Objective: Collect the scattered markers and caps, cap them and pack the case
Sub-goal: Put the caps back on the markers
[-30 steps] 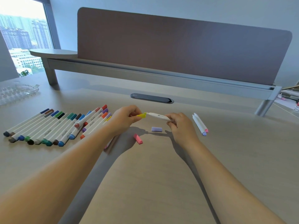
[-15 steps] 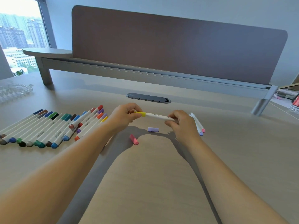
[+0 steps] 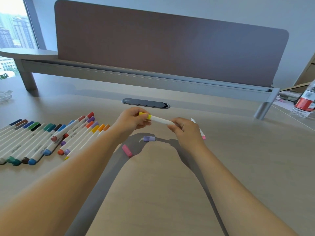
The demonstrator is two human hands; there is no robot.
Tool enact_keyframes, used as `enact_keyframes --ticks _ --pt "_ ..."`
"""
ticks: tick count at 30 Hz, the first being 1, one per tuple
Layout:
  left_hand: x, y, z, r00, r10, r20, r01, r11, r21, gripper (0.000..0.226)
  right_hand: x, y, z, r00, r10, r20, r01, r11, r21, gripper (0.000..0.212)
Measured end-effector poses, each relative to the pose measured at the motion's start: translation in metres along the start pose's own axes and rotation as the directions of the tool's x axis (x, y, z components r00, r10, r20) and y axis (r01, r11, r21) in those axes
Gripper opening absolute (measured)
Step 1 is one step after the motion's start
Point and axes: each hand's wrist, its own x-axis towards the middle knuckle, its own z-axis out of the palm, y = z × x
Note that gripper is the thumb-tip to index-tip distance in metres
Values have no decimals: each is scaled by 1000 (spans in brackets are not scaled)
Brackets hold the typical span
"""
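Above the desk, both hands grasp one white marker: left hand pinching its yellow cap, right hand gripping the barrel's other end. Lilac cap and pink cap lie just below them.

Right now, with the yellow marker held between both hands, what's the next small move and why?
Probably lay the yellow marker with the capped row at left, then take up the purple cap. Its yellow cap already looks seated under the left hand, the right hand pinching the far end, while the pink cap also lies loose.
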Motion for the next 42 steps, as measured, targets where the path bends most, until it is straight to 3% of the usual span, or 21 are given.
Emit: enact_keyframes --ticks 3,5,8,13,23,27,31,34,38,42 --pt "7 7 15 993 -114 -9 108 962 -249 16 1 2 4 999 49 11 -49 999 -4 33" --pt "13 10 21 989 -149 -18 136 937 -321 23 7 10 1 995 82 -47 -87 990 -108 36" --pt "23 6 18 991 -122 -63 113 985 -130 25 18 30 -4 980 145 -137 -186 912 -366 29" --pt "35 -6 8 993 -63 -97 84 969 231 27 22 38 -4 967 230 -111 -251 782 -571 34" --pt "24 -23 -23 991 -76 -113 132 738 662 41 32 33 9 956 292 -33 -258 778 -573 46" --pt "15 -24 -34 994 -61 -89 107 568 816 39 30 27 16 963 263 -62 -266 883 -386 13" --pt "7 -26 -38 997 -27 -73 77 445 892 39 28 19 15 966 251 -59 -252 967 -21 25" --pt "7 -23 -33 998 37 -45 25 431 902 34 28 14 13 947 320 -38 -302 922 241 26" --pt "7 -17 -12 989 22 149 -142 474 869 36 24 15 7 924 381 32 -355 826 437 25" --pt "7 -18 9 960 -22 278 -254 342 905 34 19 22 1 916 398 50 -372 795 480 24"
